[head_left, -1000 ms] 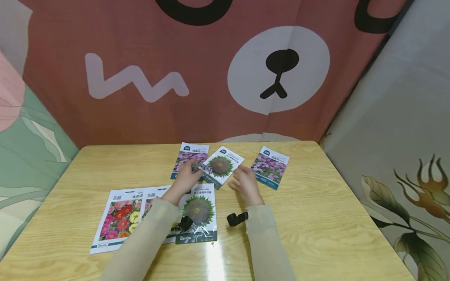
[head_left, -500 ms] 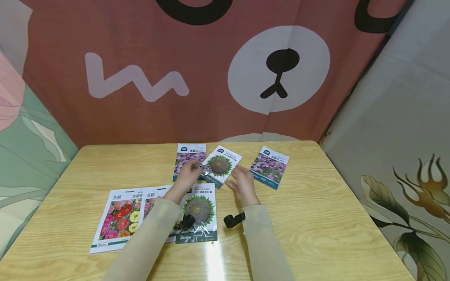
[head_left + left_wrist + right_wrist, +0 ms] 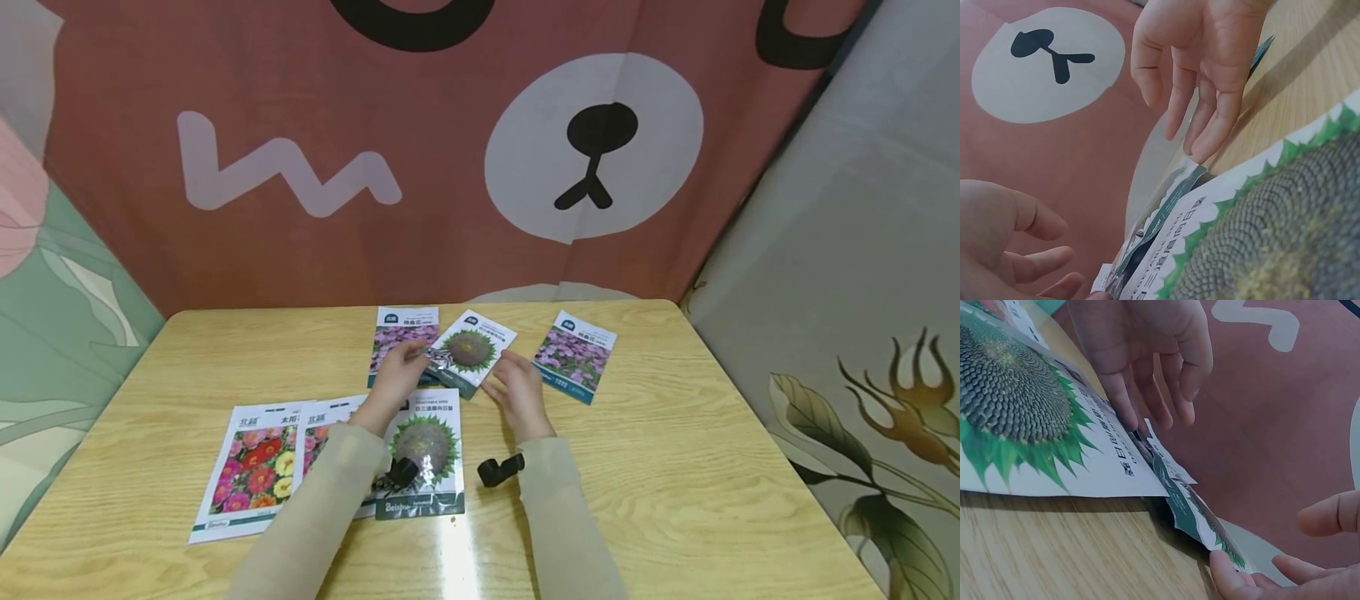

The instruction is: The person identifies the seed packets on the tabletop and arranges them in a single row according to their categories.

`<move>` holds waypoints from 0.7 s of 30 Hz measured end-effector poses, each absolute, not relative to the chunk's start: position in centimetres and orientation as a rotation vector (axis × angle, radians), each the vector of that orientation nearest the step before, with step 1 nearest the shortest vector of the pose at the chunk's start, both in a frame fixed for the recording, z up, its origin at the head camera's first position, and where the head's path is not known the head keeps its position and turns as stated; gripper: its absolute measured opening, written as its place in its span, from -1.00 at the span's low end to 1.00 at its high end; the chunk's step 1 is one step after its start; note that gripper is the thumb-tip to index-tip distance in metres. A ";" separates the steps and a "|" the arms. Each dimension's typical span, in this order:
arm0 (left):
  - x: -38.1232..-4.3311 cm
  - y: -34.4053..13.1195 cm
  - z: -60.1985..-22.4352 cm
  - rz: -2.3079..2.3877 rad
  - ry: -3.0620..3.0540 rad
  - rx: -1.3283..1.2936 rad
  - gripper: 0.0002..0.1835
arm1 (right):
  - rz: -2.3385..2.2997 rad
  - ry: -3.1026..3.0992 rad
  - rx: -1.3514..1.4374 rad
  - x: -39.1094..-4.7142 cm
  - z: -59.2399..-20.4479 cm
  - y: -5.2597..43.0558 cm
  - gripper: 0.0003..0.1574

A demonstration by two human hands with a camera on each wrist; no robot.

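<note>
A small sunflower seed packet (image 3: 472, 350) (image 3: 1182, 497) is held tilted just above the table at the middle back. My left hand (image 3: 397, 375) (image 3: 1141, 350) pinches its left corner. My right hand (image 3: 517, 387) (image 3: 1204, 69) has relaxed fingers, and their tips touch the packet's right lower edge (image 3: 1169, 209). A larger sunflower packet (image 3: 424, 446) (image 3: 1285, 237) (image 3: 1016, 406) lies flat on the table just in front of both hands. A purple-flower packet (image 3: 401, 329) lies partly under the held one.
A second purple-flower packet (image 3: 576, 354) lies to the right. Two packets with bright mixed flowers (image 3: 255, 467) overlap at the front left. The wooden table (image 3: 675, 467) is hemmed in by a bear-print cloth (image 3: 592, 150) behind and printed panels at both sides.
Both hands and the small sunflower packet have shifted slightly left and back, baring more of the purple packet beneath. The other packets have not moved.
</note>
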State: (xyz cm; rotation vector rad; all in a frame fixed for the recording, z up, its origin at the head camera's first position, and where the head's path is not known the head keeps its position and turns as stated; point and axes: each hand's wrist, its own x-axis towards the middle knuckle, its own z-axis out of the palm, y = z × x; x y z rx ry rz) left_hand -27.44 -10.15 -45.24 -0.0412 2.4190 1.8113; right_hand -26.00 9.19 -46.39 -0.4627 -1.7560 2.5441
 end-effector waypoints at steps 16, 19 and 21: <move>-27.6 -10.2 -45.1 1.934 2.473 0.012 -0.55 | 2.569 -1.766 -0.460 -26.0 -46.7 9.4 -0.40; -27.6 -10.1 -45.1 1.939 2.480 0.015 -0.56 | 2.541 -1.783 -0.479 -26.0 -46.8 9.2 -0.38; -27.5 -10.1 -45.2 1.921 2.483 0.011 -0.56 | 2.512 -1.807 -0.495 -25.9 -46.9 9.1 -0.37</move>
